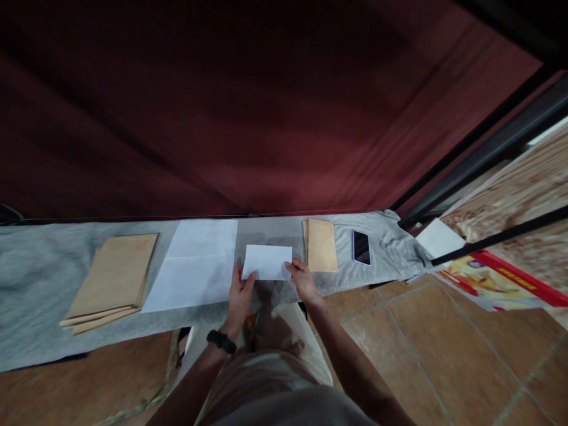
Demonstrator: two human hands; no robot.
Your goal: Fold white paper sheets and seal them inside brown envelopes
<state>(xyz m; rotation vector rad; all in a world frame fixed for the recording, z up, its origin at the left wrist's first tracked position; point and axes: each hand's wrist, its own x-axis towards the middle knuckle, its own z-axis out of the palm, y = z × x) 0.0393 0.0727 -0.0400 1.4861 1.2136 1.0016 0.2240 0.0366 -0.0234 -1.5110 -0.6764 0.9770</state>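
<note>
Stack of brown envelopes (116, 275) lies at lower left, large white paper (195, 266) beside it, smaller envelopes (322, 245) right of centre, phone (361, 247) farther right; at lower centre, left hand (240, 296) and right hand (303, 282) pinch opposite ends of small white sheet (267, 261).

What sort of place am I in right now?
Probably a makeshift indoor work spot, perhaps in a home or small shop: there's a grey cloth spread over a long, narrow surface, a stack of brown envelopes on it, and a tiled floor below.
</note>
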